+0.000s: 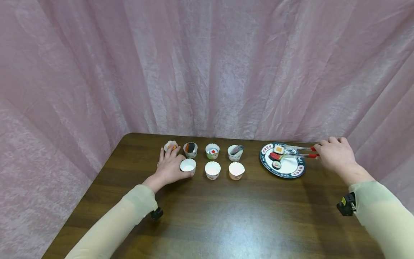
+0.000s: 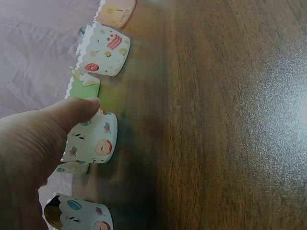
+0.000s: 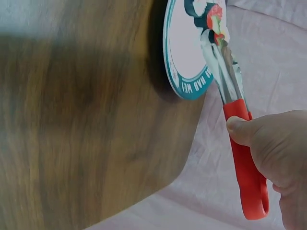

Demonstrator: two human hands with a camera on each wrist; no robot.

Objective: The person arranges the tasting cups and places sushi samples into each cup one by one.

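My left hand point(image 1: 169, 169) holds a small white paper baking cup point(image 1: 188, 171), its thumb at the cup's near side. The left wrist view shows the thumb at the rim of this printed cup point(image 2: 96, 141). The fingers reach toward a back cup point(image 1: 170, 144) with an orange-topped piece in it. On the right, my right hand point(image 1: 336, 153) grips tongs point(image 3: 244, 163) by their red handles. Their metal tips reach over a round plate point(image 1: 294, 174), right at a red sushi piece point(image 1: 275, 156). A yellow-centred piece point(image 1: 278, 149) and a small roll point(image 1: 276, 164) lie beside it.
Further back stand cups with a dark-banded piece point(image 1: 190, 146), a red-and-white piece point(image 1: 212, 151) and a grey-topped piece point(image 1: 237, 150). Two cups, one white point(image 1: 212, 169) and one pinkish point(image 1: 237, 169), stand in the front row. A pink curtain point(image 1: 207, 72) hangs behind the wooden table point(image 1: 220, 216).
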